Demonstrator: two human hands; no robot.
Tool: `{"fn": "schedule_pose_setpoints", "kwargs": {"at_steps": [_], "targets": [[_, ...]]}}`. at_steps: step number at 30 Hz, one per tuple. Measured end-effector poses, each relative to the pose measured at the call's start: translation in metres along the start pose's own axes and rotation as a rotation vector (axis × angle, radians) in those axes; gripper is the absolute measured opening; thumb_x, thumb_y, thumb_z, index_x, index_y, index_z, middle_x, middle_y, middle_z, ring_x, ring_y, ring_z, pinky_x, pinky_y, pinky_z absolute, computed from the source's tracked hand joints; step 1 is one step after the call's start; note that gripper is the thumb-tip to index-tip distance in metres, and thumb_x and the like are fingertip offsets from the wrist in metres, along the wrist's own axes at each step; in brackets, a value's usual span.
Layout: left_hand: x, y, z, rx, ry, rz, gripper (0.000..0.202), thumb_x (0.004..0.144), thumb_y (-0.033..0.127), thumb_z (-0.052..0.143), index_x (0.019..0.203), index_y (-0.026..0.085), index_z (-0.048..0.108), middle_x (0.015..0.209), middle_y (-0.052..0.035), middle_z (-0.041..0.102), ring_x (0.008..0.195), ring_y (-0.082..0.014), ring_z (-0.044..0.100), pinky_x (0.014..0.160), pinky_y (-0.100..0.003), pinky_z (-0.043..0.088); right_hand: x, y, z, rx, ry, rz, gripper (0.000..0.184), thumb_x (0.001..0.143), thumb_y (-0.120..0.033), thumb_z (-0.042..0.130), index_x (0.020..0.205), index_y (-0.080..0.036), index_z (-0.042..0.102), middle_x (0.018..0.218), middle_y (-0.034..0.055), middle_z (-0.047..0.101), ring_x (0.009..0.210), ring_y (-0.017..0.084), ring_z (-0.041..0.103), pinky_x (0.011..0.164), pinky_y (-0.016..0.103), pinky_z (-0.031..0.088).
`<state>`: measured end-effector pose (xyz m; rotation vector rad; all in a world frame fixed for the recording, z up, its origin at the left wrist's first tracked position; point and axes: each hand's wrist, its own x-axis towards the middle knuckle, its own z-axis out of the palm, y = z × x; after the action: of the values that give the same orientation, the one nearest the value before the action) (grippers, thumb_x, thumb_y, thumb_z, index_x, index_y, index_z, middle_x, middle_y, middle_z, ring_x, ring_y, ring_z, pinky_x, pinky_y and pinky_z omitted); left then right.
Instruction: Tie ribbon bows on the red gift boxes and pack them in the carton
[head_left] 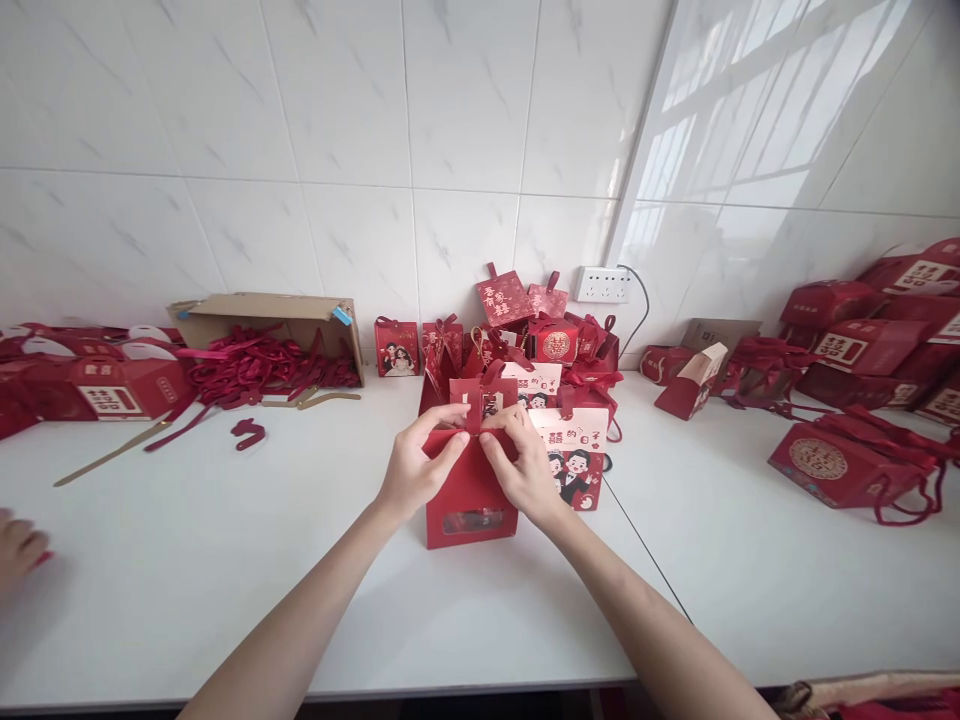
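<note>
A red paper gift box (469, 490) stands upright on the table in front of me, with a small clear window low on its near side. At its top edge, my left hand (421, 462) pinches from the left, thumb and fingertips closed beside a short red ribbon (474, 415). My right hand (519, 460) pinches the same edge from the right, close to the ribbon. My fingers partly hide where the ribbon meets the box. Just right of it stands a box with a cartoon couple (577, 470), partly behind my right hand.
More red boxes (556, 342) crowd behind it against the tiled wall. An open cardboard carton (266, 308) holds tangled red ribbons (255, 365) at the left. Stacked boxes (847, 345) and a ribboned box (825, 465) stand right. Another person's hand (19, 550) shows at the left edge.
</note>
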<state>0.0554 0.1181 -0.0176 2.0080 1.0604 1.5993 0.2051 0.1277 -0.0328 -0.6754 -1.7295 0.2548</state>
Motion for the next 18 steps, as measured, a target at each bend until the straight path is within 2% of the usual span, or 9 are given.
{"fn": "schedule_pose_setpoints", "kwargs": {"at_steps": [3,6,8,11,14,16,18], "targets": [[0.000,-0.003,0.001,-0.038,0.052,-0.070,0.037,0.076,0.025,0.061,0.112,0.020,0.053,0.085,-0.0022,0.065,0.086,-0.0171,0.062,0.084,-0.032,0.050,-0.004,0.004,-0.001,0.038,-0.039,0.031,0.014,0.086,-0.019,0.044,0.096,-0.021,0.054,0.092,0.0044,0.057,0.090,0.018,0.053,0.080,0.034,0.044],[-0.001,-0.008,0.001,-0.102,0.059,-0.105,0.043,0.076,0.030,0.061,0.115,0.020,0.047,0.085,-0.0033,0.064,0.086,-0.0191,0.062,0.084,-0.036,0.049,-0.006,0.008,-0.004,0.098,-0.102,0.115,0.033,0.086,-0.022,0.046,0.118,-0.025,0.045,0.109,0.0047,0.057,0.099,0.019,0.054,0.086,0.035,0.043],[-0.001,-0.013,0.001,-0.194,0.033,-0.098,0.047,0.079,0.036,0.057,0.120,0.020,0.042,0.093,-0.0061,0.064,0.090,-0.0207,0.062,0.083,-0.037,0.049,-0.006,0.009,-0.007,0.120,-0.075,0.179,0.029,0.085,-0.026,0.049,0.114,-0.025,0.046,0.106,0.0041,0.057,0.097,0.019,0.055,0.086,0.036,0.043],[-0.003,-0.024,0.000,-0.308,0.062,-0.019,0.054,0.081,0.044,0.053,0.126,0.021,0.035,0.116,-0.0112,0.056,0.109,-0.0247,0.054,0.093,-0.042,0.043,-0.004,0.009,-0.011,0.150,0.118,0.261,0.015,0.084,-0.033,0.052,0.095,-0.024,0.050,0.095,0.0025,0.057,0.091,0.019,0.055,0.083,0.035,0.044],[-0.006,-0.031,0.005,-0.314,0.152,0.080,0.065,0.077,0.052,0.054,0.130,0.022,0.032,0.133,-0.0126,0.043,0.127,-0.0279,0.037,0.106,-0.046,0.030,-0.001,0.007,-0.016,0.218,0.410,0.326,0.022,0.083,-0.040,0.052,0.096,-0.024,0.046,0.096,0.0023,0.054,0.090,0.018,0.053,0.083,0.036,0.043],[-0.009,-0.030,0.009,-0.324,0.120,0.090,0.072,0.075,0.054,0.056,0.133,0.023,0.029,0.139,-0.0127,0.037,0.130,-0.0298,0.033,0.107,-0.047,0.029,0.001,0.008,-0.019,0.245,0.574,0.365,0.028,0.082,-0.044,0.051,0.101,-0.025,0.044,0.102,0.0035,0.052,0.096,0.019,0.051,0.087,0.037,0.041],[-0.012,-0.027,0.014,-0.316,0.040,0.058,0.076,0.074,0.049,0.060,0.136,0.025,0.025,0.140,-0.0125,0.036,0.128,-0.0309,0.037,0.104,-0.048,0.034,0.001,0.011,-0.020,0.237,0.667,0.411,0.031,0.082,-0.047,0.050,0.104,-0.025,0.044,0.107,0.0045,0.050,0.101,0.019,0.049,0.091,0.038,0.038]]}}
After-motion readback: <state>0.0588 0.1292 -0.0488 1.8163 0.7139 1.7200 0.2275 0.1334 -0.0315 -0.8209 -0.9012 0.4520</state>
